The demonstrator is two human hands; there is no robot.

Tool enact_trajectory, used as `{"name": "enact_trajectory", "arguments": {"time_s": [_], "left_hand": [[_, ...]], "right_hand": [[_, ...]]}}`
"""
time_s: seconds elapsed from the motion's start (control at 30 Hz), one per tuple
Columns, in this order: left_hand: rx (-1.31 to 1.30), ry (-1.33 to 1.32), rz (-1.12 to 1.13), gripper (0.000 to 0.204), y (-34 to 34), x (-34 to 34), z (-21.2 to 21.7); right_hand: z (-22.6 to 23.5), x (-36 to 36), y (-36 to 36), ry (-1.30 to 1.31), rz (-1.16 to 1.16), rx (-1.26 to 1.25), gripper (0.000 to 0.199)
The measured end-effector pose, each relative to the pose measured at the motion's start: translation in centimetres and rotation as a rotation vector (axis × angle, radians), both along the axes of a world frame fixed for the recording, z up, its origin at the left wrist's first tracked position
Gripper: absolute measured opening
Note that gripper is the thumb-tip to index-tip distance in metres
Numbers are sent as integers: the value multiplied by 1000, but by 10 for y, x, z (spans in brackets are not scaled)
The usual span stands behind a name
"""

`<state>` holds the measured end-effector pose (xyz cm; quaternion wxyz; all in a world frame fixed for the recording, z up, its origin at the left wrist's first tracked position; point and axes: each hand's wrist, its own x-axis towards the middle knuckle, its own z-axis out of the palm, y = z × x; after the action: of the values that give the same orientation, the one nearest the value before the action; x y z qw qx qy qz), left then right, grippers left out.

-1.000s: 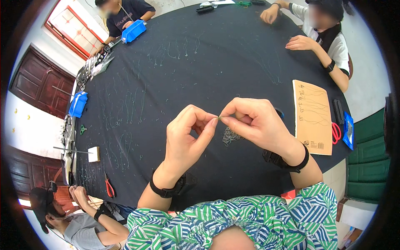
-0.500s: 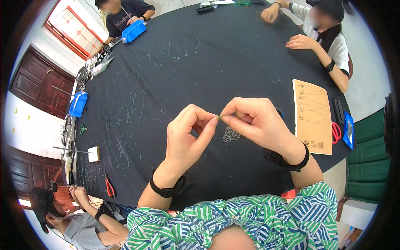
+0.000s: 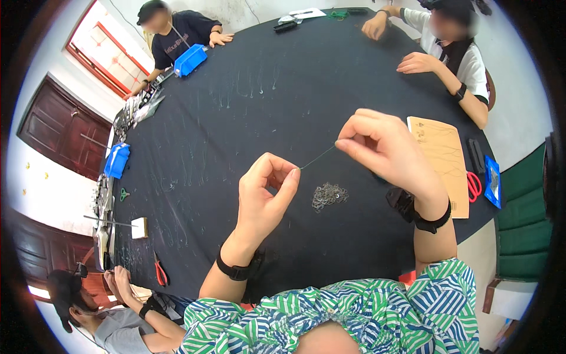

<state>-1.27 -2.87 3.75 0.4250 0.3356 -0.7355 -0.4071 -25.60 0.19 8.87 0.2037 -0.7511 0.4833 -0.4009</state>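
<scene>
A thin green thread (image 3: pixel 318 157) runs taut between my two hands over the black-covered table. My left hand (image 3: pixel 264 192) pinches its lower end between thumb and forefinger. Higher and to the right, my right hand (image 3: pixel 383 147) pinches the thread too, fingers curled. Whether something tiny sits in the left fingertips cannot be made out. Just below the thread lies a pile of small metal hooks (image 3: pixel 329 197), nearest to my right wrist.
Brown card with threads (image 3: pixel 439 153), red scissors (image 3: pixel 473 187) and a blue packet (image 3: pixel 492 183) lie right. Left are pliers (image 3: pixel 160 271), a pale block (image 3: pixel 139 228) and a blue bin (image 3: pixel 117 160). Thread lengths (image 3: pixel 250 82) lie on the black cloth (image 3: pixel 330 248). Three other people sit around.
My right hand has moved up and right, away from the left, drawing out the thread between them. The metal pile is now uncovered. The far-left person's hand now rests on the table.
</scene>
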Motion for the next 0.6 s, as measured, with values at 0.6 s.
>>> {"name": "enact_trajectory", "arguments": {"time_s": [0.6], "left_hand": [[452,241,-169,10,0,-30,-8]], "right_hand": [[25,-11,21,-537,131,102,14]]}}
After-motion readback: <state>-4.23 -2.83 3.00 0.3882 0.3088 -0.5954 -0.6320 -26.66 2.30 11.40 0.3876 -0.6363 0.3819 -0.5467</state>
